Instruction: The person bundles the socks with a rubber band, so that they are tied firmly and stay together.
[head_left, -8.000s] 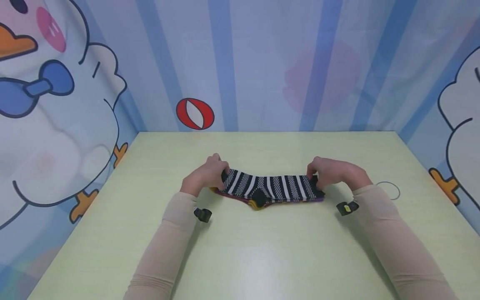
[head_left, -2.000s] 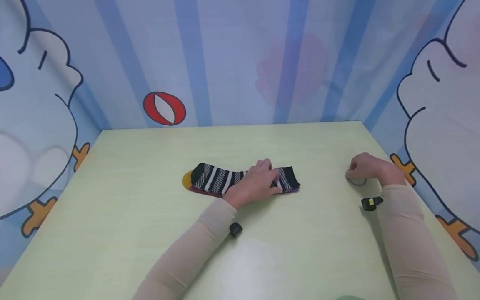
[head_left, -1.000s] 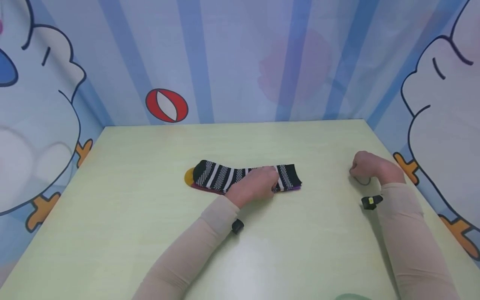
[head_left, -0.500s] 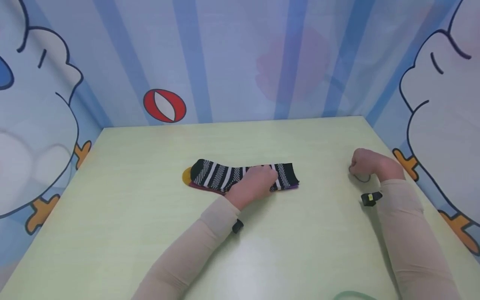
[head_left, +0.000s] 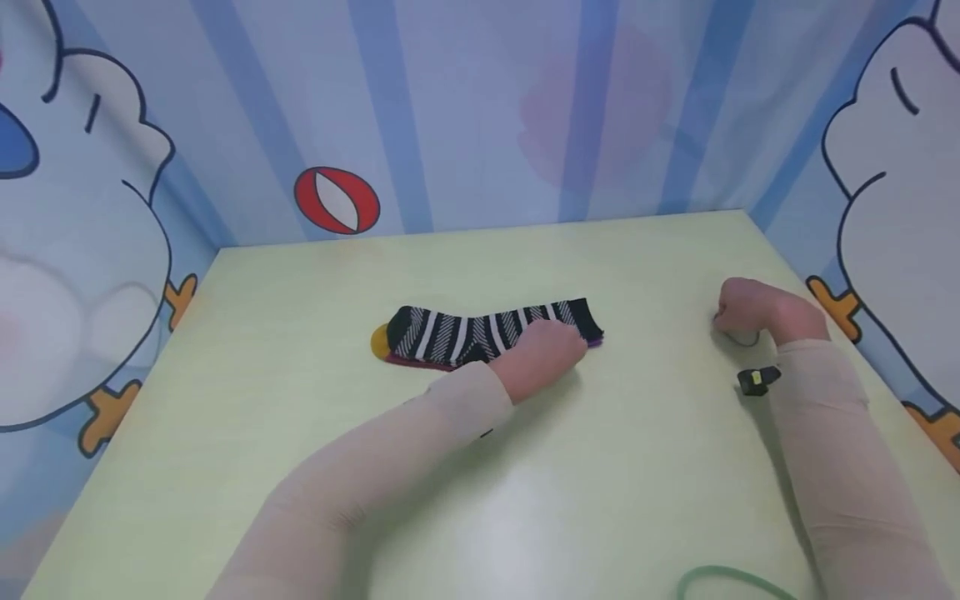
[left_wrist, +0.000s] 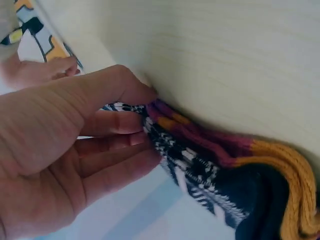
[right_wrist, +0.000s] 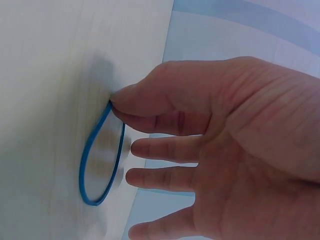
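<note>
A stack of socks lies flat on the table, a black-and-white patterned sock (head_left: pixel 435 333) on top and a yellow-and-maroon one (left_wrist: pixel 295 155) beneath. My left hand (head_left: pixel 543 354) is near the cuff end, thumb along the lower edge and fingers against the patterned side, pinching the layers. The toe end points left. Far to the right, my right hand (head_left: pixel 742 304) pinches a thin blue rubber band (right_wrist: pixel 85 160) between thumb and index finger. Its loop hangs down close to the tabletop, and the other three fingers are stretched out apart from it.
The pale table (head_left: pixel 277 433) meets a printed cloth backdrop (head_left: pixel 480 108) at the back and sides. A green curved cord-like thing (head_left: pixel 712 571) shows at the front right. A small black device (head_left: pixel 757 381) sits at the right wrist.
Eight seconds ago both hands held the socks' ends and the band lay on the table; my right hand now has it. Lately my left hand has slid right along the socks toward the cuff.
</note>
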